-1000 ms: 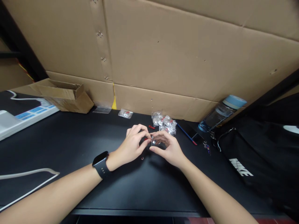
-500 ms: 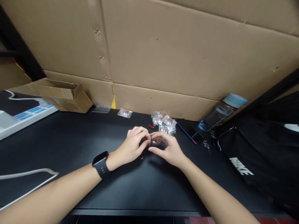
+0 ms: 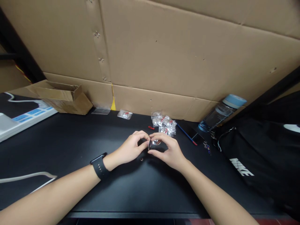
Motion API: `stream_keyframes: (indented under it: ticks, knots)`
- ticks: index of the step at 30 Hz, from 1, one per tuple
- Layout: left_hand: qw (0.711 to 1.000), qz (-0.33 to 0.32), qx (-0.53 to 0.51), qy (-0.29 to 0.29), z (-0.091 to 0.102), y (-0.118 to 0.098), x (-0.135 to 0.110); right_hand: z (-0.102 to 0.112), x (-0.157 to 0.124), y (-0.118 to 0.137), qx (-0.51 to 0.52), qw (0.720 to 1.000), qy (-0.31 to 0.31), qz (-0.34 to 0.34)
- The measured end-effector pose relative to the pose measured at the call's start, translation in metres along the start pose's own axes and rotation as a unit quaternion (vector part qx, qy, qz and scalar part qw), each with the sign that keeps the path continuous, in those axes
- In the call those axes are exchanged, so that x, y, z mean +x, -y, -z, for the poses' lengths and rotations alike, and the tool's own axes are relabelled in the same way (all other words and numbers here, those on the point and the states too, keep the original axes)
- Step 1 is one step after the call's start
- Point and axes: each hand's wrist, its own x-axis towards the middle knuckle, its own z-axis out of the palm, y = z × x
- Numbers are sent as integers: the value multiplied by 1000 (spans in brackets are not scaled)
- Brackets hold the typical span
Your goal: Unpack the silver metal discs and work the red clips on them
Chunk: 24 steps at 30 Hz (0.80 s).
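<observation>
My left hand (image 3: pixel 132 147) and my right hand (image 3: pixel 168 150) meet over the middle of the black table (image 3: pixel 70 147). Between their pinched fingertips is a small shiny metal part (image 3: pixel 153 143); what it is I cannot make out. Just beyond the hands lies a heap of small clear bags (image 3: pixel 165 122) with red and silver bits, and a loose red piece (image 3: pixel 151 127) next to it. A tiny part (image 3: pixel 142 160) rests on the table below my left hand. A black watch (image 3: pixel 99 165) is on my left wrist.
Cardboard sheets (image 3: pixel 187 56) wall the back. An open cardboard box (image 3: pixel 63 97) stands at left, with a single clear bag (image 3: pixel 124 114) nearby. A water bottle (image 3: pixel 220 114), a pen (image 3: pixel 186 134), keys (image 3: pixel 207 147) and a black bag (image 3: pixel 257 150) sit at right. A white cable (image 3: pixel 25 178) lies at left.
Both hands have stayed together on the small metal part, with the fingers shifting slightly round it. The view has tilted a little.
</observation>
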Motion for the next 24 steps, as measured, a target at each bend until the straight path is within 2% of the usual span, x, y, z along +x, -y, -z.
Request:
stream_keyframes:
  ticks: [7,15,20,24]
  knots:
    - [1000,-11,6,-1,-1,-6,-2,-1,-1,2,-6,1000,-18,-19]
    - [999,4,33,-8,-1,-6,-6,-1,-1,1,18,999,-5,-41]
    - [999,8,33,-28,-3,-4,-6,-5,-4,-3,35,997,-12,-74]
    - [997,-9,74,-38,-2,-6,-6,-5,-4,-5,74,992,0,-103]
